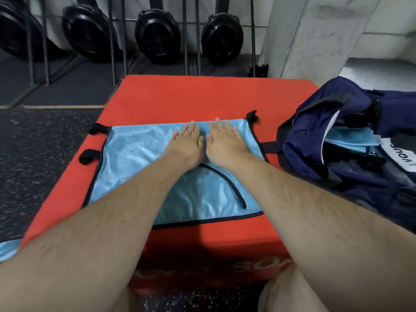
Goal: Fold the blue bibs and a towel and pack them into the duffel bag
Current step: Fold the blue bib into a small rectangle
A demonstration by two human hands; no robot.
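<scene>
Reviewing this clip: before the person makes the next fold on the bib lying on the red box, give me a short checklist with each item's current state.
1. Blue bib lies flat on the red box: ok, only light ripples.
2. Left hand and right hand both press flat near the bib's far edge: ok.
3. Black straps tucked in before folding: not ok, they stick out on both sides.
4. Duffel bag open and beside the box: ok.
5. Bag has room for more: cannot tell; blue fabric already shows in the opening.
6. Towel located: cannot tell; only a scrap of blue fabric shows at the lower left edge.
</scene>
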